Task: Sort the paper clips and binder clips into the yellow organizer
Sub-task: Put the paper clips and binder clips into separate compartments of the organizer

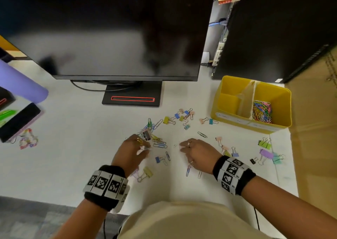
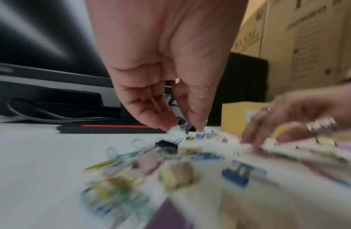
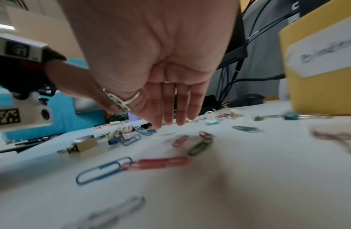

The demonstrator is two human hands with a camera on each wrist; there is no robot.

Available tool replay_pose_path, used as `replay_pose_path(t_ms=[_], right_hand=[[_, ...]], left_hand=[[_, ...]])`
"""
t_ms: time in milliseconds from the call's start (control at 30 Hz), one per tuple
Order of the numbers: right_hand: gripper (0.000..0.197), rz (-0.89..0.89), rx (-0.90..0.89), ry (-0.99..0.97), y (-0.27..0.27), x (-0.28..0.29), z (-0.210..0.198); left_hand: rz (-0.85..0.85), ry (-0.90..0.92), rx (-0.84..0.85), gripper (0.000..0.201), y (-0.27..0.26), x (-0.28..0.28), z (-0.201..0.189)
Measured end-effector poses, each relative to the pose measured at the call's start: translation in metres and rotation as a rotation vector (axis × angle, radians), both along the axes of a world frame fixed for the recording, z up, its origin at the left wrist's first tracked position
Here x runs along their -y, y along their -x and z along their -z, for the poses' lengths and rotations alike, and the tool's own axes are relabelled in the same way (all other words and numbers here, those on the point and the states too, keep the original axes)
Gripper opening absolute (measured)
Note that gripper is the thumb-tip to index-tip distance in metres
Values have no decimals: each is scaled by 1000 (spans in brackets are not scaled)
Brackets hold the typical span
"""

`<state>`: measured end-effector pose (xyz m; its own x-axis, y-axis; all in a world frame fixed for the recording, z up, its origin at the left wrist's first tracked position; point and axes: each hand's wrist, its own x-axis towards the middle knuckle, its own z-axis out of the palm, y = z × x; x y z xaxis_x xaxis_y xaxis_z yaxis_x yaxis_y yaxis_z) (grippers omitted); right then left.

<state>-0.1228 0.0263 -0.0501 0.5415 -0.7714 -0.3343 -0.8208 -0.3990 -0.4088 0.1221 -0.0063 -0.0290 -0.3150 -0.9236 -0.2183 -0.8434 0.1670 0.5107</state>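
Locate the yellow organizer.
In the head view the organizer stands at the table's far right, beside a cardboard box, past the right hand.

White tabletop (image 1: 73, 147) with a big dark monitor (image 1: 113, 28) on its black stand (image 1: 133, 98), a black computer tower (image 1: 273, 28) to the right, cardboard box (image 1: 313, 129) next to it, grey carpet (image 1: 36, 218) below.

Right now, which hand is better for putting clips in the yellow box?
Probably the right hand: the yellow organizer stands on its side of the desk, and its straight fingers hold nothing. The left hand is farther away, pinching among clips.
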Motion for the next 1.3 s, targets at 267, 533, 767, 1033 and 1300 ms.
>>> replay_pose_path(t_ms=[267, 533, 767, 1033, 1300], right_hand=[[49, -86, -23, -43, -55, 6, 12], [37, 107, 29, 69, -15, -2, 2], [64, -74, -43, -83, -73, 38, 8], [26, -53, -127, -59, -30, 13, 3], [65, 11, -29, -24, -91, 84, -8]], left_hand=[[-66, -61, 143, 17, -24, -39, 21], [-81, -33, 182, 27, -13, -43, 12], [402, 17, 418, 55, 14, -53, 21], [243, 16, 475, 48, -16, -51, 21], [259, 12, 493, 64, 13, -9, 13]])
